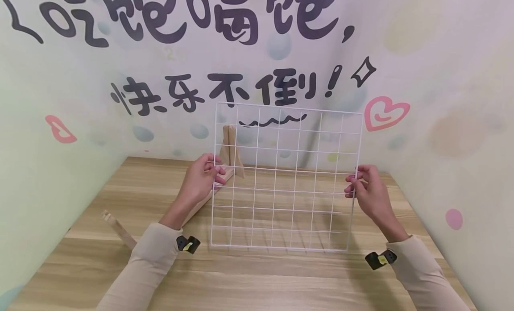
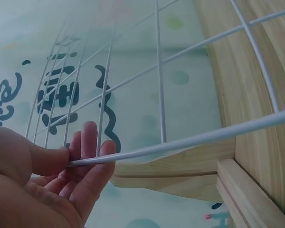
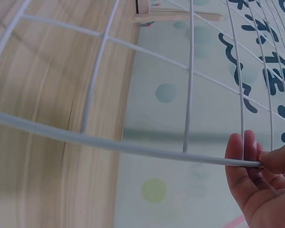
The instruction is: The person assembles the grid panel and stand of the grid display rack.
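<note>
A white wire grid panel (image 1: pixel 286 172) stands upright over the table, held between both hands. My left hand (image 1: pixel 202 179) pinches its left edge wire about midway up, thumb on one side and fingers curled on the other, as the left wrist view shows close up. On the opposite edge my right hand (image 1: pixel 370 190) pinches the wire in the same manner; in the right wrist view the thumb (image 3: pixel 278 160) presses on the rim wire. Behind the panel's left side stands a wooden frame (image 1: pixel 230 146) with an upright end and a long base bar, partly hidden by the left forearm.
The wood-grain table (image 1: pixel 257 279) reaches back to a printed wall (image 1: pixel 433 79) with black lettering. Another wooden piece (image 1: pixel 118 228) sticks out at left, partly behind the left sleeve (image 1: pixel 150 253). Walls close in on both sides.
</note>
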### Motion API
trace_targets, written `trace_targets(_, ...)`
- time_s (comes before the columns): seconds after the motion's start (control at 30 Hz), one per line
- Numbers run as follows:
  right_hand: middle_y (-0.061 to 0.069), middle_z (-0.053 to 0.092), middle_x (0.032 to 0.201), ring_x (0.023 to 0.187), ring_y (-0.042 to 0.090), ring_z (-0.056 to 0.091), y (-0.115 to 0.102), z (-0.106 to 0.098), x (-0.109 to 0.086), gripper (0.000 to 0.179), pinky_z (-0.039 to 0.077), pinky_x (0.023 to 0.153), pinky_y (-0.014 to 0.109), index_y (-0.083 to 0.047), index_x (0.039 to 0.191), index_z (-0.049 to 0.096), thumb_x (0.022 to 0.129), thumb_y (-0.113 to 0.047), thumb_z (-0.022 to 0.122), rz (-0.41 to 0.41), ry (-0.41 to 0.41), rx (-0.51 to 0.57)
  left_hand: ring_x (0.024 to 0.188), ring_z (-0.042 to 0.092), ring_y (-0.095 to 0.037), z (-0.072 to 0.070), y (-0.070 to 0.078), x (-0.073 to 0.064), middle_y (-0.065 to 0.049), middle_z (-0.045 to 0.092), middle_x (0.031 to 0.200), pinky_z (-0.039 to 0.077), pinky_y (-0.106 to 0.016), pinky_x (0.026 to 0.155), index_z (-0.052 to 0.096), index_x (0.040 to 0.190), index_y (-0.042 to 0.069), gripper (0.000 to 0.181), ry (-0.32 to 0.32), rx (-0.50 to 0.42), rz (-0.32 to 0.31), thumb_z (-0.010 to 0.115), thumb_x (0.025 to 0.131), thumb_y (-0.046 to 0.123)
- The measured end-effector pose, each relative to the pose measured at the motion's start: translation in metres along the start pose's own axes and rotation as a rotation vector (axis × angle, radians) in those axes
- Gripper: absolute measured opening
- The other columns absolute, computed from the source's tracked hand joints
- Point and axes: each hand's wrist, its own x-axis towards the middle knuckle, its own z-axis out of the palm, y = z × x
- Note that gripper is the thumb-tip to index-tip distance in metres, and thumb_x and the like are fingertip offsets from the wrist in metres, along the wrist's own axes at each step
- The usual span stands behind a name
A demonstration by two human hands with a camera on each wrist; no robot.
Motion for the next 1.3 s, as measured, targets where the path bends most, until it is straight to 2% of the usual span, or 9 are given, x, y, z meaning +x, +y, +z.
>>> trace_targets(0.13,0.017,0.06,0.098,0.067,0.005,0.063,-0.003,0.0,0.001,0.03,0.058,0.063,0.024,0.008,0.127,0.032,0.1,0.007,0.045,-0.013,0.036,0.015,0.077,0.072,-0.024,0.0,0.003,0.0,-0.023,0.069,0.1,0.06,-0.042,0.072,0.051,0.118,0.001,0.016,0.009,0.007,0.04,0.047,0.103,0.003)
trace_targets(0.27,0.001,0.059,0.092,0.067,0.005,0.064,-0.005,0.0,0.002,0.027,0.058,0.064,0.024,0.006,0.125,0.035,0.1,0.007,0.045,-0.029,0.075,0.056,0.08,0.072,-0.027,-0.002,0.005,0.0,-0.023,0.07,0.102,0.06,-0.04,0.073,0.05,0.117,0.002,0.014,0.011,0.004,0.086,0.046,0.104,0.005)
trace_targets(0.4,-0.005,0.059,0.091,0.068,0.004,0.066,-0.007,-0.001,0.002,0.024,0.059,0.066,0.024,-0.001,0.121,0.038,0.1,0.007,0.045,-0.04,0.112,0.102,0.086,0.072,-0.028,-0.002,0.006,0.001,-0.022,0.07,0.107,0.059,-0.035,0.077,0.047,0.121,0.005,0.017,-0.004,-0.018,0.111,0.045,0.105,0.012)
trace_targets(0.63,-0.001,0.058,0.093,0.071,0.004,0.067,-0.014,-0.002,0.001,0.024,0.059,0.069,0.026,-0.011,0.117,0.041,0.1,0.007,0.043,-0.062,0.14,0.136,0.091,0.072,-0.034,0.001,0.007,0.003,-0.025,0.069,0.113,0.059,-0.04,0.081,0.044,0.122,0.004,0.025,-0.019,-0.133,0.136,0.037,0.108,0.023)
trace_targets(0.87,0.001,0.057,0.095,0.072,0.006,0.069,-0.017,-0.001,0.0,0.025,0.057,0.073,0.021,-0.012,0.114,0.041,0.101,0.008,0.039,-0.065,0.193,0.127,0.103,0.069,-0.035,0.005,0.008,0.002,-0.022,0.066,0.122,0.058,-0.036,0.084,0.051,0.127,0.0,0.04,-0.043,-0.232,0.094,0.035,0.108,0.031)
trace_targets(1.0,0.001,0.057,0.093,0.07,0.006,0.069,-0.019,0.0,0.0,0.022,0.057,0.073,0.019,-0.007,0.114,0.042,0.1,0.01,0.038,-0.073,0.231,0.126,0.098,0.072,-0.027,0.006,0.008,0.002,-0.024,0.066,0.119,0.058,-0.034,0.082,0.055,0.121,-0.007,0.043,-0.07,-0.292,0.084,0.039,0.107,0.031)
trace_targets(1.1,0.002,0.057,0.092,0.07,0.006,0.069,-0.019,0.001,-0.001,0.019,0.056,0.073,0.019,-0.004,0.115,0.042,0.1,0.009,0.039,-0.081,0.248,0.13,0.088,0.074,-0.02,0.007,0.007,0.003,-0.02,0.071,0.111,0.059,-0.033,0.078,0.055,0.116,-0.009,0.041,-0.091,-0.357,0.089,0.043,0.106,0.029)
trace_targets(1.17,0.005,0.057,0.093,0.071,0.006,0.069,-0.019,0.002,-0.001,0.02,0.056,0.073,0.018,-0.006,0.114,0.043,0.1,0.009,0.04,-0.085,0.255,0.141,0.086,0.075,-0.02,0.007,0.006,0.004,-0.018,0.073,0.108,0.059,-0.033,0.077,0.055,0.113,-0.008,0.038,-0.108,-0.395,0.097,0.046,0.105,0.028)
trace_targets(1.3,0.009,0.057,0.094,0.071,0.007,0.068,-0.019,0.004,-0.002,0.024,0.057,0.074,0.021,-0.008,0.111,0.044,0.099,0.012,0.041,-0.091,0.272,0.192,0.086,0.075,-0.022,0.009,0.006,0.005,-0.023,0.072,0.108,0.059,-0.033,0.077,0.058,0.11,0.0,0.031,-0.134,-0.424,0.123,0.051,0.103,0.029)
